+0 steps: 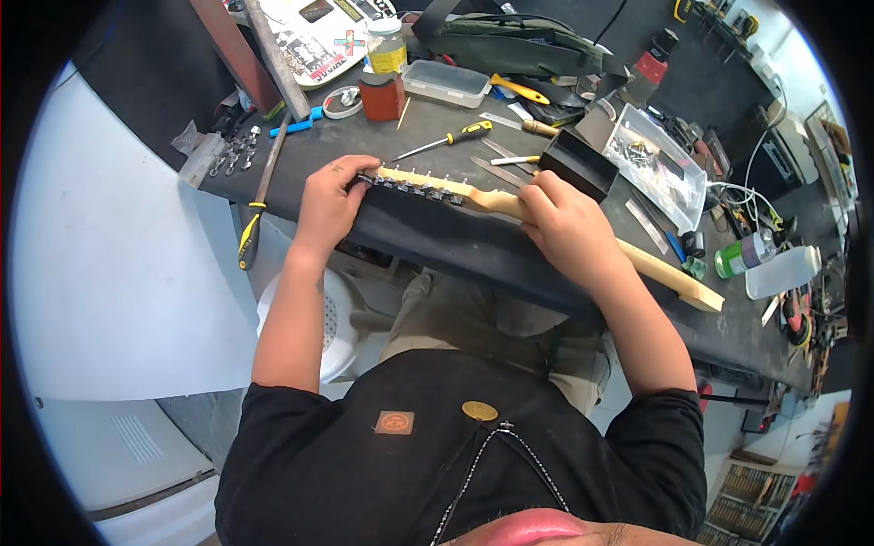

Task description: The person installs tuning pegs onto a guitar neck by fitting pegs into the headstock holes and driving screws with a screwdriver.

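Observation:
A pale wooden guitar neck (669, 273) lies along the bench's near edge, its heel to the right. Several shiny tuning machines (419, 187) line the near side of its headstock, and their posts stick up along the far side. My left hand (330, 198) is closed in a pinch at the headstock's left tip, on the endmost tuning machine, which the fingers partly hide. My right hand (572, 223) wraps around the neck just past the headstock. Behind the headstock lies a yellow-and-black screwdriver (469, 132).
A long screwdriver (248, 238) overhangs the bench's left edge near loose metal tuners (238, 153). A black box (575, 162), files (496, 170) and a clear parts bin (651, 164) stand beyond my right hand. Bottles (745, 253) are at the right.

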Available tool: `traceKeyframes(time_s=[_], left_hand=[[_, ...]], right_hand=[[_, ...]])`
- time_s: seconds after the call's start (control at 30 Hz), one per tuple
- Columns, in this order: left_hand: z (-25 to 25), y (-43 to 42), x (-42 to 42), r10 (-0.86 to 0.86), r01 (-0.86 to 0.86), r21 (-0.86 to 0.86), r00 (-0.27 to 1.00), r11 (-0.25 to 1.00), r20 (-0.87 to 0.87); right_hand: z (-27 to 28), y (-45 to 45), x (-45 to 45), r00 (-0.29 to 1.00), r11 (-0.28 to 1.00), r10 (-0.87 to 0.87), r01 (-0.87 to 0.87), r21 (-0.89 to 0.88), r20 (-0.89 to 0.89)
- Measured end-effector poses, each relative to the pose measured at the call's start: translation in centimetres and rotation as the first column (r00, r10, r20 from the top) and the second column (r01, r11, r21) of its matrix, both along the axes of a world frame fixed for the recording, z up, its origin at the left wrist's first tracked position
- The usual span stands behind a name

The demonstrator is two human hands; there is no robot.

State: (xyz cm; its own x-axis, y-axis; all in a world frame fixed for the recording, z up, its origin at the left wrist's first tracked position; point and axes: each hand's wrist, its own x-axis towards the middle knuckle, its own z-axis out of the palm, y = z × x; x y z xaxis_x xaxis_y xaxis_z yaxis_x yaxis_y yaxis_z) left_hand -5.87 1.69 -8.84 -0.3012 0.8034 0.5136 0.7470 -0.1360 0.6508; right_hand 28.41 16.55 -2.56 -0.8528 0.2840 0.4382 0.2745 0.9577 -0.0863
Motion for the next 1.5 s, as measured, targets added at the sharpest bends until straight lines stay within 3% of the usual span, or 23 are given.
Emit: traceKeyframes(time_s=[0.2,0.53,0.57,0.67,0.77,0.8,0.83,0.87,0.9,0.93,1.0,1.2,1.3,1.43,1.5], left_hand=[[-0.5,0.3,0.3,0.014,-0.015,0.062,1.000,0.998,0.016],[1.2,-1.5,-0.3,-0.092,0.088,-0.027,0.985,0.996,-0.148],[1.1,-1.8,-0.3,-0.086,0.083,-0.045,0.993,0.996,-0.075],[0.5,-2.4,0.9,0.028,-0.023,0.079,0.998,0.997,-0.057],[-1.7,-4.4,3.8,0.265,-0.284,0.282,0.958,0.916,0.106],[-2.6,-5.7,5.5,0.122,-0.222,0.216,0.908,0.951,0.400],[-3.4,-6.9,7.4,-0.010,-0.138,0.171,0.751,0.976,0.660],[-3.7,-7.6,9.0,-0.047,-0.014,0.071,0.607,0.997,0.793],[-3.9,-8.1,10.5,-0.049,0.121,-0.005,0.439,0.993,0.897],[-4.6,-8.0,11.8,-0.088,0.211,0.042,0.214,0.977,0.973],[-4.7,-7.5,13.3,-0.159,0.247,0.179,-0.098,0.952,0.982],[-3.0,-5.8,13.4,-0.207,0.255,0.281,-0.280,0.925,0.937],[-3.9,-4.7,13.4,-0.272,0.239,0.359,-0.332,0.902,0.903],[-4.2,-3.1,13.5,-0.239,0.191,0.317,-0.344,0.929,0.908],[-3.5,-2.9,13.5,-0.218,0.189,0.292,-0.336,0.938,0.916]], right_hand=[[-2.0,-1.4,-0.2,0.988,0.980,-0.005,0.036,0.195,-0.157],[-4.1,-4.1,0.2,0.983,0.988,-0.010,0.037,0.148,-0.182],[-4.2,-4.3,0.3,0.988,0.995,-0.033,0.046,0.086,-0.149],[-3.5,-4.8,0.3,0.996,0.995,-0.061,0.055,-0.083,-0.071],[-1.6,-5.1,-0.2,0.997,0.978,-0.049,0.037,-0.203,-0.056],[-1.5,-5.3,-1.2,0.996,0.972,-0.064,0.047,-0.229,-0.069],[-1.4,-5.3,-1.7,0.993,0.965,-0.081,0.057,-0.256,-0.082],[-1.5,-4.8,-1.9,0.996,0.948,-0.066,0.045,-0.315,-0.055],[-1.7,-4.1,-2.2,0.999,0.927,-0.043,0.028,-0.374,-0.031],[-1.7,-3.7,-2.4,1.000,0.903,-0.012,0.007,-0.430,-0.009],[-0.9,-3.4,-2.4,0.999,0.867,-0.010,0.027,-0.497,0.037],[1.3,-4.3,-1.7,0.997,0.805,-0.032,0.068,-0.589,0.072],[2.0,-4.3,-1.2,0.999,0.825,0.036,-0.031,-0.565,-0.001],[1.7,-4.1,-2.8,0.987,0.945,0.079,-0.119,-0.305,-0.140],[2.3,-4.3,-4.0,0.997,0.938,0.067,-0.079,-0.336,-0.047]])
